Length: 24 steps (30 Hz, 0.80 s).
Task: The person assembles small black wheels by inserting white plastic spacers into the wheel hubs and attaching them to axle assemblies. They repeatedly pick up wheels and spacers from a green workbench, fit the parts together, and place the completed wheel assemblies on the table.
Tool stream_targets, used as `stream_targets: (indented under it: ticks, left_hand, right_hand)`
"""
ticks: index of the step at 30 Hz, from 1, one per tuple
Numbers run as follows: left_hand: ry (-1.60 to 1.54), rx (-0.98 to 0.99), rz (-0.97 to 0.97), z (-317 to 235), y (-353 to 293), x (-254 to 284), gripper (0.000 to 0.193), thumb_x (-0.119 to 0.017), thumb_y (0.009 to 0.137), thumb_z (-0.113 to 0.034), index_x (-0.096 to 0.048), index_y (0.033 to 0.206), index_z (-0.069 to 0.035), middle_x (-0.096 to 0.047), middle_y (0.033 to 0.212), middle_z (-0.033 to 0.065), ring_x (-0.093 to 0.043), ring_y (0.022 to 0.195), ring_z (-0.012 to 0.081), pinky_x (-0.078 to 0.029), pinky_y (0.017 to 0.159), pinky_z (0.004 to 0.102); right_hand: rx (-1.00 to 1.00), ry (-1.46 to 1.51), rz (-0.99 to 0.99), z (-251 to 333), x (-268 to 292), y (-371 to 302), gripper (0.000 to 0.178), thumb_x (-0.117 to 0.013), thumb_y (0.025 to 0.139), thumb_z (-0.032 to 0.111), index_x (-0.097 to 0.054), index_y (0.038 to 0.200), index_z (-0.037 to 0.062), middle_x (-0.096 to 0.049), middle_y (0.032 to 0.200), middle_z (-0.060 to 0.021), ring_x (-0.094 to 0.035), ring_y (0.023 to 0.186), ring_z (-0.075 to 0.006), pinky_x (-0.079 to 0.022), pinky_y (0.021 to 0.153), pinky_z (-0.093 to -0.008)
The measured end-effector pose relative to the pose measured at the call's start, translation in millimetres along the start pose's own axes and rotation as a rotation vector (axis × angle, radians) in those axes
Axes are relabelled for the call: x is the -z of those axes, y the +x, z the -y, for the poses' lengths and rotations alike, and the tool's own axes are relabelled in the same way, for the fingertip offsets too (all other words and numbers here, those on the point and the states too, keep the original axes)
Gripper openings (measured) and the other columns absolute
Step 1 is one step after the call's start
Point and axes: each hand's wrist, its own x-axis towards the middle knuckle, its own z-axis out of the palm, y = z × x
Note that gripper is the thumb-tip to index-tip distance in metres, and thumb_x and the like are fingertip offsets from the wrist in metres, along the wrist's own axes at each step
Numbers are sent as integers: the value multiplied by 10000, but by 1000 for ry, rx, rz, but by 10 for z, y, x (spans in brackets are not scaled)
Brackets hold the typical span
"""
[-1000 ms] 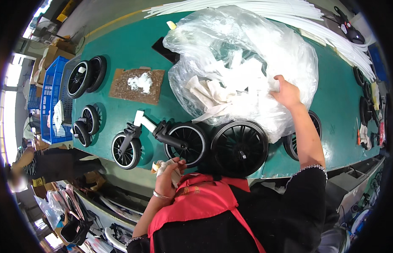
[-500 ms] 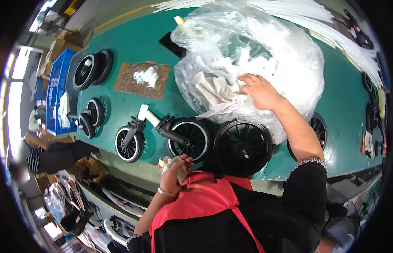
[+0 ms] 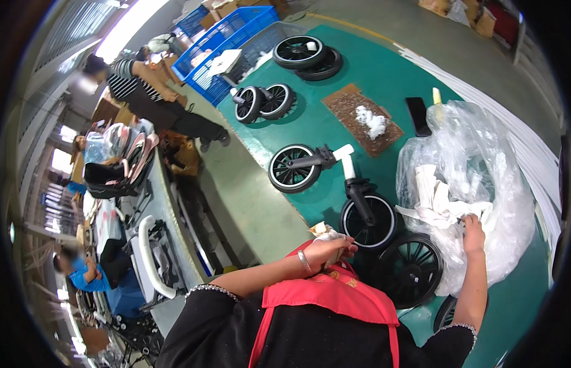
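Note:
My left hand (image 3: 327,250) is closed around a crumpled off-white cloth (image 3: 333,235), held close to the red apron (image 3: 334,293). A pale tan tip (image 3: 319,229) pokes out of that bundle. My right hand (image 3: 474,234) reaches to a white cloth (image 3: 434,199) lying on a clear plastic bag (image 3: 509,202); its bent fingers grip the cloth's near side. Between my hands lie a large black wheel (image 3: 414,270) and a white-and-black fork frame (image 3: 348,165) with a wheel at each end.
On the green table (image 3: 261,147) are a brown board (image 3: 353,116) with white fluff, a black phone (image 3: 417,116) and several more wheels (image 3: 298,52). A blue crate (image 3: 221,49) stands past the far left end. A person in stripes (image 3: 129,83) is across the aisle.
My view has turned left, so the table appears slanted. My right hand has drawn from the middle of the bag to the cloth's near side. The left still holds its cloth bundle.

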Motion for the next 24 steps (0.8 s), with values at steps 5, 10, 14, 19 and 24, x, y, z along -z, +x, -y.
stream_targets:
  ticks: [5, 10, 14, 19, 24]
  left_hand:
    - [83, 52, 81, -165, 112, -36, 273, -631, 875, -117, -562, 1128, -43, -672, 1028, 103, -662, 842, 216, -561, 703, 327]
    - [96, 62, 153, -277, 27, -109, 320, -611, 896, -112, -546, 1192, -10, -669, 1064, 128, -650, 902, 225, -539, 756, 320]
    - [154, 56, 220, -322, 6, -24, 318, -565, 911, -118, -523, 1208, -11, -642, 1064, 133, -632, 940, 258, -548, 824, 397]
    - [434, -143, 366, -446, -306, -162, 362, -528, 958, -113, -491, 1297, 7, -639, 1154, 131, -614, 1047, 220, -508, 905, 336]
    - [401, -248, 655, -568, -305, -323, 495, -548, 965, -192, -414, 1391, 21, -572, 1305, 154, -570, 1174, 231, -431, 997, 334]
  right_hand:
    - [-315, -37, -336, -18, 531, -371, 567, -775, 736, 253, -540, 1237, 127, -568, 1209, -104, -620, 1003, -342, -514, 800, -415]
    - [-388, -28, -987, 513, 1690, -472, 511, -787, 761, 396, -604, 1115, 76, -625, 1091, -97, -615, 1007, -299, -493, 837, -368]
    - [-357, 118, -1242, 705, 2025, -619, 567, -846, 707, 300, -590, 1163, 80, -631, 1119, -82, -607, 987, -256, -487, 855, -339]
    - [-147, 645, -919, 1908, 1854, -818, 576, -893, 639, 194, -598, 1120, 78, -627, 1128, -105, -609, 1018, -261, -494, 889, -341]
    - [105, 681, -815, 2920, 1232, -857, 463, -883, 657, 225, -637, 1032, 111, -615, 1086, -94, -633, 1008, -260, -535, 807, -343]
